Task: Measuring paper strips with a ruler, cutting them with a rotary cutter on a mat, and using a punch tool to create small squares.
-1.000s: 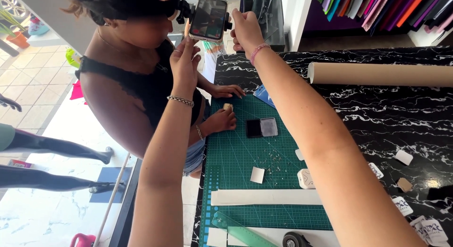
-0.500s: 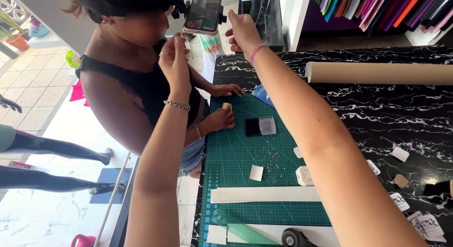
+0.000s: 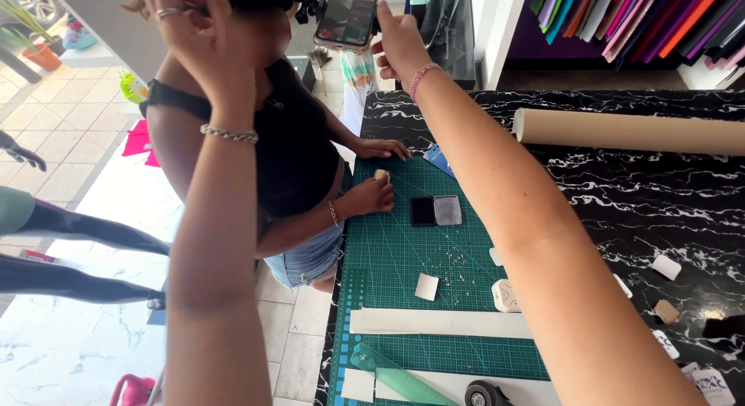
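Largest before me is the black marbled desk, with a long cardboard tube lying across its far side and a green cutting mat on its near edge. Across the mat lies a white paper strip, with a green ruler below it. A co-worker in a black top stands at the desk's far edge, one hand closed on a small tan block. Both my hands are raised off the desk: my right hand sits at the edge of a phone on a mount, fingers loosely curled against it, while my left hand hangs up high, fingers slack, holding nothing. I judge the cutting work paused: an open ink pad, a small white square and paper crumbs lie untouched, the phone being what I tend.
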